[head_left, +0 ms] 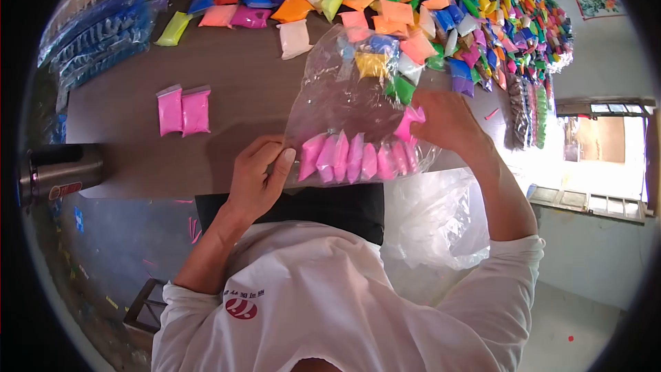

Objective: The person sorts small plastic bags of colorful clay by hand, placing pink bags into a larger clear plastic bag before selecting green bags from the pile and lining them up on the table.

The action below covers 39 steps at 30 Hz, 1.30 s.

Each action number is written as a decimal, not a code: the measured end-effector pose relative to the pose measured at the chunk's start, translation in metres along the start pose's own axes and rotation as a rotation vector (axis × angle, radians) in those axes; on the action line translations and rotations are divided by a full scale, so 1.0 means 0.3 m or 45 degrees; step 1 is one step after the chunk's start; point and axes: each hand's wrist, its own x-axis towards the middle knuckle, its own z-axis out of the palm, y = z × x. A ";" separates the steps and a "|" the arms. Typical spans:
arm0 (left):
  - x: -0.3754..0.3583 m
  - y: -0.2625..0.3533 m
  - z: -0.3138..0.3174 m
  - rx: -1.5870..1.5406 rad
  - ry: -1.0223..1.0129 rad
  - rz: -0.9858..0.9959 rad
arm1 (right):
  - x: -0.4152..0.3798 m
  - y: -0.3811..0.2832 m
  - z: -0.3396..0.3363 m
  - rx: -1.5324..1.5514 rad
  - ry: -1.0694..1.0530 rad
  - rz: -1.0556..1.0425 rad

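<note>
A large clear plastic bag (310, 107) lies at the table's front edge, with a row of pink packets (354, 157) standing side by side along its bottom. My left hand (260, 169) pinches the bag's left edge between thumb and fingers. At the right side of the bag, my right hand (441, 120) grips another pink packet (407, 122) just above the row. Two more pink packets (182, 111) lie next to each other on the table to the left.
A big heap of colourful packets (385, 0) covers the back and right of the brown table (241, 76). Stacked clear bags (103, 41) lie at the far left, above a metal cup (65, 169). Crumpled clear plastic (437, 220) hangs below the table's front edge.
</note>
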 end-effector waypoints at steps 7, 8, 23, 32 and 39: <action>0.056 0.037 -0.076 0.063 0.129 -0.032 | 0.103 -0.088 -0.140 0.111 0.112 -0.112; 0.069 0.044 -0.086 0.037 0.181 -0.048 | 0.108 -0.088 -0.151 0.166 0.044 -0.133; 0.039 -0.030 -0.066 0.045 0.213 -0.152 | 0.077 -0.072 -0.132 0.298 -0.195 0.030; 0.042 -0.015 -0.063 0.025 0.210 -0.180 | 0.062 -0.100 -0.130 0.186 -0.406 -0.007; 0.044 -0.013 -0.058 0.036 0.182 -0.162 | 0.029 -0.068 -0.058 -0.103 -0.150 -0.104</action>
